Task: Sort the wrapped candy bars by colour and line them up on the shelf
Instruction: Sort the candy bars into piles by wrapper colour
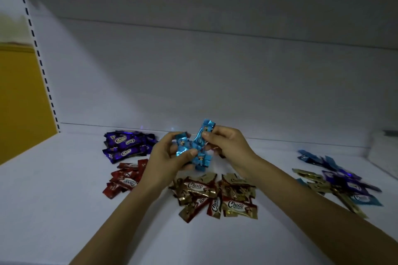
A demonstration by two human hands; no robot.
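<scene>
"Blue bars (pixel 193 148), where were they at that moment? Were they down on the shelf (pixel 53 200) yet?"

"Nope, up in the air between both hands, above the middle of the shelf. Left hand (pixel 165 161) had its thumb and fingers curled round a small bunch of them, lying crosswise. Right hand (pixel 228 146) pinched one more by its side, thumb and fingertips, and that one stood nearly upright with its top end poking above the fingers. It touched the bunch at the bottom, or looked like it, kinda hard to tell with the glare on the foil."

"ok and the rest of the candy?"

"All lying flat on the shelf in loose heaps. Purple pile (pixel 127 145) at the back left, just behind the left hand. Red pile (pixel 127 176) right in front of that, beside the left wrist. Gold pile (pixel 217 196), with some red-and-gold wrappers in it, sat under the forearms, nearest the camera. Then a mixed heap (pixel 338 180) well off to the right: blue, purple and gold all jumbled together. How many blue ones the left hand had, I couldn't count. Yellow wall (pixel 19 103) showed past the slotted upright (pixel 43 71) on the left. Whole thing was pretty dim."
</scene>
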